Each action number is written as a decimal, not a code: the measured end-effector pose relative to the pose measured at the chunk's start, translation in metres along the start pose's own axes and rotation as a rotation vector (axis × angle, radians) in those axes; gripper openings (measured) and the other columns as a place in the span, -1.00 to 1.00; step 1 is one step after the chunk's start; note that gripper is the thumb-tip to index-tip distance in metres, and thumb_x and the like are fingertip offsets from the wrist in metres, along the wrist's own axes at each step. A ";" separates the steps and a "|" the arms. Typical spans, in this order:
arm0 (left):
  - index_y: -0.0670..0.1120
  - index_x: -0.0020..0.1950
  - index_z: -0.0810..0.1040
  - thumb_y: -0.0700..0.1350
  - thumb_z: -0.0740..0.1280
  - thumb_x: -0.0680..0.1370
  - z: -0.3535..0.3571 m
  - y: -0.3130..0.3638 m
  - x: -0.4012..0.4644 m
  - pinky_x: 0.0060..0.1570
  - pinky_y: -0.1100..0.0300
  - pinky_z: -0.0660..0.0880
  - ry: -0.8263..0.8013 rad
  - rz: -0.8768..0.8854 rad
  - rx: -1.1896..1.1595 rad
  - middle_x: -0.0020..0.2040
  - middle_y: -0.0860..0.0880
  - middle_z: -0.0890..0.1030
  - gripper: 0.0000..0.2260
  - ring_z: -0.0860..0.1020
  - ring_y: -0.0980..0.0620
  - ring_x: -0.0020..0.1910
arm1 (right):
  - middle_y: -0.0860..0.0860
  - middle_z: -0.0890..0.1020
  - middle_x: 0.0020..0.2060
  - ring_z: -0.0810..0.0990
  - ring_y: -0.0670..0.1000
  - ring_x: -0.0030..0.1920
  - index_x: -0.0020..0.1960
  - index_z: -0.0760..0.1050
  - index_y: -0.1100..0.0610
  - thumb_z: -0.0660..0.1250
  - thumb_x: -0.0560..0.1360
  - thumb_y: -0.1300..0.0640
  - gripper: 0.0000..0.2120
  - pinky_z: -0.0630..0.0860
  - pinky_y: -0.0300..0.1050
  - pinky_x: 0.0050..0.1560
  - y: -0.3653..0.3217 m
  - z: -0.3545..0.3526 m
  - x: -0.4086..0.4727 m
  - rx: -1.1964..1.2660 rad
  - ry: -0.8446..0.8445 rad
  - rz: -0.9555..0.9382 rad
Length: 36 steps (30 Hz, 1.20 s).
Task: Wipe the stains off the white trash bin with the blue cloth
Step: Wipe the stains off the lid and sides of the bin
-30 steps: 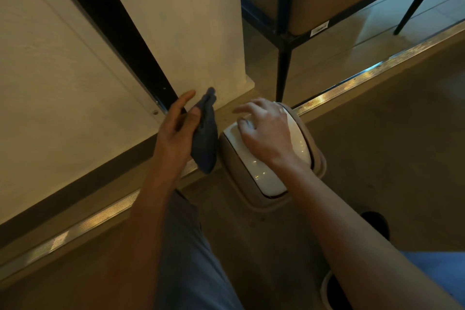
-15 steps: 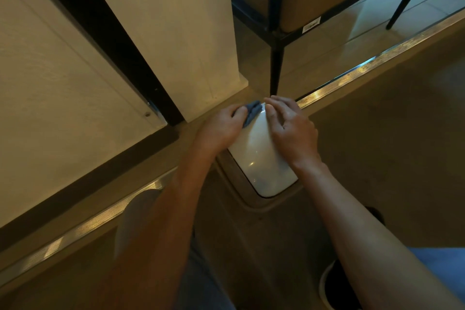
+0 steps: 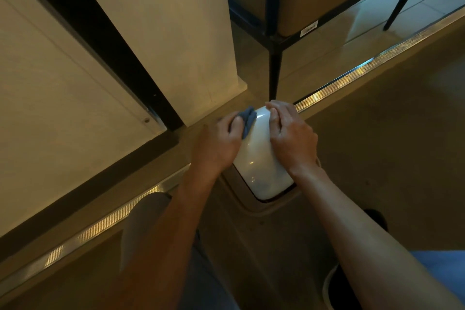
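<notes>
The white trash bin point(image 3: 259, 158) stands on the floor below me, its glossy white lid tilted inside a beige rim. My left hand point(image 3: 217, 143) presses the blue cloth point(image 3: 246, 119) against the lid's far left edge; most of the cloth is bunched under the fingers. Resting flat on the right side of the lid is my right hand point(image 3: 292, 136), fingers together, nothing held in it.
A cream wall panel point(image 3: 163, 33) and a black door frame point(image 3: 100, 40) rise just behind the bin. A black metal furniture leg point(image 3: 273, 70) stands right behind the lid. A metal floor strip point(image 3: 364, 70) runs diagonally. My knees and a dark shoe point(image 3: 377, 219) are below.
My left hand brought the cloth from the air beside the wall down onto the lid's far left edge. My right hand shifted from the lid's middle to its right side.
</notes>
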<state>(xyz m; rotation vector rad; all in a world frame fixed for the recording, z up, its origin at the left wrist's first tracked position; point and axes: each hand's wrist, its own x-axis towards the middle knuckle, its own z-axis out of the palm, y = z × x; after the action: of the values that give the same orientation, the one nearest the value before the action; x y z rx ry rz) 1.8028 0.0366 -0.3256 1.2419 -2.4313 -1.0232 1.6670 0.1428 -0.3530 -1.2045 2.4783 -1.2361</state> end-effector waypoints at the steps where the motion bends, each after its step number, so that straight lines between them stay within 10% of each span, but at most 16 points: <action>1: 0.24 0.25 0.55 0.19 0.04 0.66 0.003 0.009 0.016 -0.20 0.17 0.34 -0.020 -0.042 0.029 -0.01 0.15 0.60 -0.67 0.50 0.19 -0.12 | -0.17 0.54 0.32 0.55 -0.13 0.23 0.36 0.52 -0.05 0.06 0.72 -0.06 -0.66 0.37 -0.26 0.08 0.000 0.000 0.000 -0.005 0.003 0.001; 3: 0.22 0.15 0.57 0.17 0.04 0.65 0.012 0.023 0.035 -0.23 0.13 0.36 -0.040 -0.050 0.069 -0.15 0.13 0.56 -0.68 0.50 0.19 -0.19 | -0.17 0.54 0.29 0.55 -0.16 0.17 0.34 0.52 -0.06 0.07 0.72 -0.06 -0.67 0.34 -0.34 -0.01 -0.001 0.000 0.000 -0.007 0.008 0.010; 9: 0.17 0.53 0.35 0.19 0.04 0.69 0.011 -0.009 -0.027 0.41 0.07 0.30 0.070 0.329 0.159 0.53 0.07 0.35 -0.58 0.32 0.04 0.48 | -0.12 0.56 0.20 0.56 -0.18 0.03 0.30 0.46 -0.03 0.06 0.73 -0.02 -0.73 0.43 -0.33 -0.09 -0.001 -0.001 -0.002 0.040 0.020 -0.018; 16: 0.14 0.20 0.55 0.12 0.04 0.70 0.008 0.019 0.030 -0.20 0.14 0.38 -0.082 -0.036 0.033 -0.01 0.03 0.60 -0.70 0.54 0.09 -0.10 | -0.12 0.56 0.20 0.55 -0.14 0.05 0.27 0.49 -0.01 0.08 0.71 0.00 -0.74 0.40 -0.21 -0.09 -0.002 -0.001 0.000 0.003 0.015 -0.006; 23: 0.14 0.54 0.35 0.17 0.01 0.69 0.015 -0.005 -0.029 0.47 -0.07 0.28 0.073 0.337 0.244 0.55 0.02 0.34 -0.56 0.30 -0.01 0.52 | -0.18 0.52 0.11 0.54 -0.20 -0.03 0.24 0.45 -0.04 0.07 0.72 -0.01 -0.78 0.40 -0.34 -0.16 0.001 -0.001 0.000 0.047 0.010 -0.026; 31: 0.11 0.16 0.56 0.11 0.04 0.69 0.014 0.029 0.030 -0.17 0.09 0.42 -0.038 -0.051 0.067 -0.07 0.03 0.59 -0.69 0.57 0.03 -0.09 | -0.16 0.54 0.13 0.49 -0.19 -0.02 0.22 0.46 -0.05 0.06 0.69 -0.03 -0.76 0.29 -0.33 -0.20 0.001 0.001 0.001 0.000 0.028 -0.016; 36: 0.10 0.53 0.36 0.15 0.01 0.70 0.024 0.019 -0.023 0.46 -0.12 0.28 0.118 0.261 0.319 0.49 -0.01 0.43 -0.57 0.37 -0.05 0.46 | -0.18 0.52 0.09 0.49 -0.22 -0.06 0.20 0.45 -0.07 0.06 0.70 -0.04 -0.78 0.27 -0.40 -0.20 0.001 0.001 0.001 0.008 0.030 -0.026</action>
<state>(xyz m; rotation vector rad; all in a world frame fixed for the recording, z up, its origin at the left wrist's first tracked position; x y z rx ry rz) 1.7934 0.0735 -0.3284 0.9968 -2.6425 -0.4927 1.6660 0.1418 -0.3537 -1.2287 2.4844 -1.2785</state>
